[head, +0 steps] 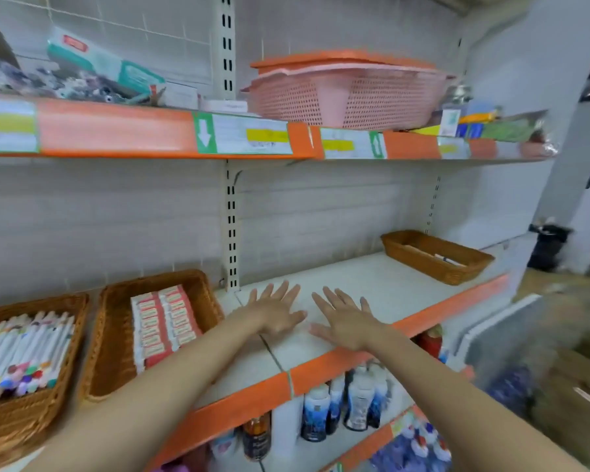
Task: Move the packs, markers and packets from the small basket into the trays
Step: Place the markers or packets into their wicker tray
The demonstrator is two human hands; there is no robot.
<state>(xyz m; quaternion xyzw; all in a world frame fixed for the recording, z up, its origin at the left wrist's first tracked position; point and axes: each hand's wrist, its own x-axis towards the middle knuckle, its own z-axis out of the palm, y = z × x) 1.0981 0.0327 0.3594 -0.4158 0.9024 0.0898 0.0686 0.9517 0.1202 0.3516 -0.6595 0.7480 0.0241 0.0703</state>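
Presently both hands lie flat, fingers straight and spread, palms down on the bare white middle shelf (372, 277), holding nothing: left hand (276, 313) just beside right hand (344, 321), not touching. Left of them, two wicker trays: one (113, 352) with red-and-white packs (164, 323) in rows, another (31, 417) at the frame edge filled with white markers (24, 352), coloured caps toward the camera. Small wicker basket (435, 257) sits well apart at the shelf's right end; a pale item inside, too blurred to identify
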